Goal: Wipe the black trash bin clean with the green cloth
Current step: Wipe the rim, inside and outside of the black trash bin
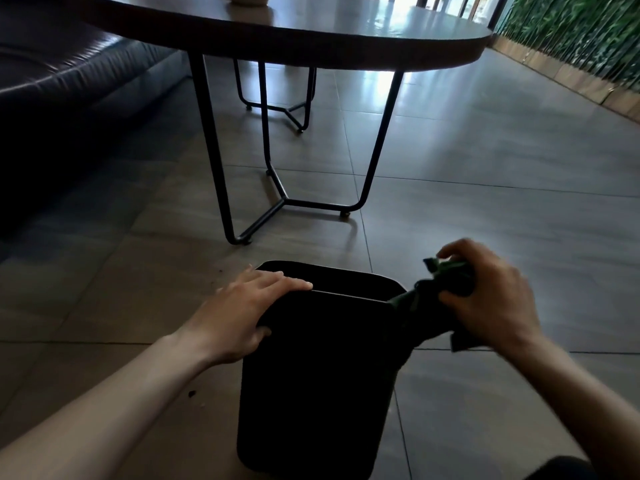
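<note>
The black trash bin [311,375] stands on the tiled floor right in front of me, its open top facing up. My left hand [242,313] grips the bin's left upper rim, fingers laid over the edge and thumb on the outer wall. My right hand [491,299] is closed around the bunched green cloth [446,282] at the bin's right upper corner. The cloth drapes against that corner and a loose end hangs below my palm.
A dark round table [346,39] on thin black metal legs [277,188] stands just beyond the bin. A dark sofa [69,81] fills the left side. A green plant wall [581,36] runs along the right. Small crumbs [191,393] lie on the floor left of the bin.
</note>
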`<state>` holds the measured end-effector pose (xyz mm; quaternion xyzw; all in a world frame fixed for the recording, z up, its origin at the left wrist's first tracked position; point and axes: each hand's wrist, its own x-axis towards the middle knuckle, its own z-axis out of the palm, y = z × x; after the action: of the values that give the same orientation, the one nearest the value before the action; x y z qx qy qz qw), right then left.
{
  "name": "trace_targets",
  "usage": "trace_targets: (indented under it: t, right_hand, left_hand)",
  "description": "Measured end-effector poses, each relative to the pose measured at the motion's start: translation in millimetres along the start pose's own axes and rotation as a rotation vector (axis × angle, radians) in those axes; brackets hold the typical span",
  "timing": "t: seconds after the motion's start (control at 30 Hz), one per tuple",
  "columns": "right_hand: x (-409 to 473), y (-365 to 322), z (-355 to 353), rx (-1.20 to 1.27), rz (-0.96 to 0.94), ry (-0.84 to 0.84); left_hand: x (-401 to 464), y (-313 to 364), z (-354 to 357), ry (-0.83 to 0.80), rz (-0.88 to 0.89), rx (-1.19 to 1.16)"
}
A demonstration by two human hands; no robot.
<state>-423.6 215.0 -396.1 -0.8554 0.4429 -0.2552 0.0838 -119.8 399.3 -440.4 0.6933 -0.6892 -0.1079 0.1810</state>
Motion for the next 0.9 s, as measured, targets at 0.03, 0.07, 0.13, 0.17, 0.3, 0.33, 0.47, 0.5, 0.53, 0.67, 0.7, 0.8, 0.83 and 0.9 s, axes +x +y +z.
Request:
trace_targets:
  t: [0.03,0.07,0.13,0.17,0.3,0.33,0.47,0.5,0.53,0.67,0.7,0.8,0.83,0.9]
  right_hand:
    - [10.8,11.5,-8.3,-0.017,0.037,-0.065]
    - [20.1,20.3,-11.6,-0.044,0.032,-0.151]
    - [28.7,31.4,-10.2,-0.164,-0.061,-0.341]
    - [29.3,32.6,-5.5,-0.232,-0.139,-0.429]
    - [13.0,24.2,25.8,-0.276,-0.388,-0.641]
    - [10.1,20.8,30.6,-0.241,-0.405,-0.647]
    - [9.4,2.4,30.2,-0.197,-0.440,-0.636]
    - [9.5,-3.5,26.6,-0.202,-0.450,-0.646]
    - [9.4,-9.8,21.8,-0.209,-0.460,-0.652]
    - [8.5,-41.0,2.4,-0.275,-0.452,-0.635]
    - [9.9,-49.7,-1.7,-0.303,-0.439,-0.630]
    - [20.8,-73.5,-8.4,-0.368,-0.369,-0.656]
    - [25.0,-80.6,-8.4,-0.384,-0.344,-0.666]
    - [30.3,-93.8,-4.6,-0.408,-0.303,-0.664]
  left_hand:
    - [-0.2,-0.3,-0.2,-0.024,0.013,0.002]
    - [-1.4,-2.6,-1.4,-0.046,0.016,0.004]
    - [-4.1,-5.7,-3.8,-0.072,0.015,0.003]
    - [-5.4,-7.6,-5.6,-0.074,0.013,0.002]
    - [-12.1,-17.2,-11.7,-0.060,0.000,0.002]
    - [-13.4,-20.2,-13.0,-0.054,-0.003,0.005]
    - [-17.7,-30.3,-17.2,-0.042,-0.029,0.026]
    - [-18.0,-32.7,-17.1,-0.028,-0.024,0.042]
    - [-17.5,-34.0,-17.5,-0.010,-0.013,0.068]
    - [-7.8,-18.8,-25.9,0.066,0.033,0.079]
    - [-3.9,-9.1,-29.4,0.093,0.069,0.049]
    - [4.1,32.1,-31.0,0.131,0.186,-0.068]
    - [4.9,45.6,-26.6,0.132,0.222,-0.088]
    - [4.7,65.4,-13.4,0.130,0.252,-0.062]
